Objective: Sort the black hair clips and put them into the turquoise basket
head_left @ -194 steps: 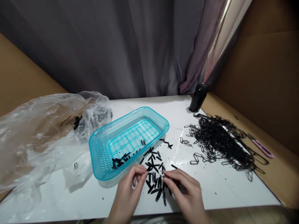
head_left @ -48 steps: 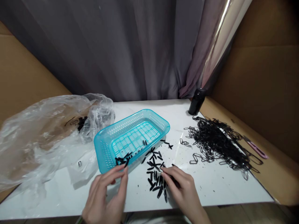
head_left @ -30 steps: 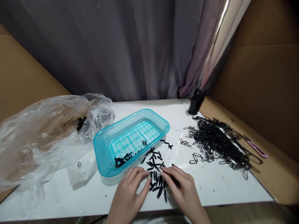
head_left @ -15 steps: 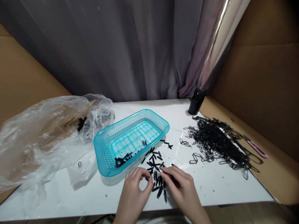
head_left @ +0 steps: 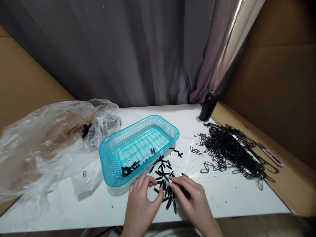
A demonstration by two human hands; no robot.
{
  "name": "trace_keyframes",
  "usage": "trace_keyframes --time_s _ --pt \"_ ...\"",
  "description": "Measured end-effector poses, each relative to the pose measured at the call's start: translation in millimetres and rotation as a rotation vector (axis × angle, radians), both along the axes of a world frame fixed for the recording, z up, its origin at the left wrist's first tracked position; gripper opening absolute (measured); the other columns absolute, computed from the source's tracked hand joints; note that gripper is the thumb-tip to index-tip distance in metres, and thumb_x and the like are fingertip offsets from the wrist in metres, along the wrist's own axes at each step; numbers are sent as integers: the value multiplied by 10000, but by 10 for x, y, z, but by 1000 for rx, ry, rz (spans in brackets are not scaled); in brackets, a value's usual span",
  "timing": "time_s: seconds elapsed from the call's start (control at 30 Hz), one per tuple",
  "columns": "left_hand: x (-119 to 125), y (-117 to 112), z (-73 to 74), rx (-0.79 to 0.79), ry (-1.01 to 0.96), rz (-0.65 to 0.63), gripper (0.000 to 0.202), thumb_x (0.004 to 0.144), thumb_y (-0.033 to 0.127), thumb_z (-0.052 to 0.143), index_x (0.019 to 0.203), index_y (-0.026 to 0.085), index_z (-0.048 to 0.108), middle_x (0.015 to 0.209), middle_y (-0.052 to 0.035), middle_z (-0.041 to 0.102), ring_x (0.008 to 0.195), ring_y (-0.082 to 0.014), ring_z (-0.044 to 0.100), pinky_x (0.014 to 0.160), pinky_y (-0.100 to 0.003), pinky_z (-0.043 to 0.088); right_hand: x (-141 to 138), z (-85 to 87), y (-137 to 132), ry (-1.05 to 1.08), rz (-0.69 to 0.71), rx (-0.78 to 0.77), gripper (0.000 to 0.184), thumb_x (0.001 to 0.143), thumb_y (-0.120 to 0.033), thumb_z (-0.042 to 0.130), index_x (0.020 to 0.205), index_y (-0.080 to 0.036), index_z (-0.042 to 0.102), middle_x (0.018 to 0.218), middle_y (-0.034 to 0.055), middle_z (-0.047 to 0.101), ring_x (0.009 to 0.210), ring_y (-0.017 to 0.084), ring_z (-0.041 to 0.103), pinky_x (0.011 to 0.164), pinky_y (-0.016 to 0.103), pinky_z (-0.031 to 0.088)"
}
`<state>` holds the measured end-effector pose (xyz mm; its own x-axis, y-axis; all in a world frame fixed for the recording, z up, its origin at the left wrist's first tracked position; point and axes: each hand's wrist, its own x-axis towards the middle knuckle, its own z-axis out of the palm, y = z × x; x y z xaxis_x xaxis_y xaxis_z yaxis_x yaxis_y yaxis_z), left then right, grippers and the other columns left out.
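1. Two hands meet at the near edge of the white bench (head_left: 237, 197). The left hand (head_left: 144, 204) arches over the loose black pieces (head_left: 164, 184), thumb and forefinger apart, gripping nothing.
2. The right hand (head_left: 195, 202) pinches a thin black piece (head_left: 183, 190) just beside that pile.
3. The blue basket (head_left: 111, 158) sits just behind, with a few pieces inside.

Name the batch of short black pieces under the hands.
The scatter on the table before the blue basket: left hand and right hand touch it; those in basket and bag lie apart.
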<state>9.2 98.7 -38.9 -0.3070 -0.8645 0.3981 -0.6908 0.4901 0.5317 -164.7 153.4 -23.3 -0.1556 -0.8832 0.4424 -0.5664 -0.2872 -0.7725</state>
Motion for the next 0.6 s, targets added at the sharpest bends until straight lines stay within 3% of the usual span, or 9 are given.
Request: trace_keyframes --time_s 0.23,0.4,0.6 --pt "-5 4 33 18 16 -46 93 851 229 572 768 225 615 764 2 667 786 -209 655 740 -322 420 3 16 -5 5 -4 -17 161 935 -192 571 1013 -204 712 901 -1 724 805 46 698 747 87 529" --pt "20 -18 27 170 159 -63 173 908 338 582 808 224 664 775 -8 689 747 -192 645 719 -298 465 9 23 -7 16 -9 -28 165 933 -187 572 1016 -207 713 904 0 724 805 46 698 757 89 539" --pt "45 -22 7 318 327 4 252 927 434 575 880 213 686 832 -12 699 747 -165 639 723 -258 498 28 -14 5 134 -1 -65 207 947 -173 530 1030 -204 717 864 15 718 751 69 684 729 124 550"
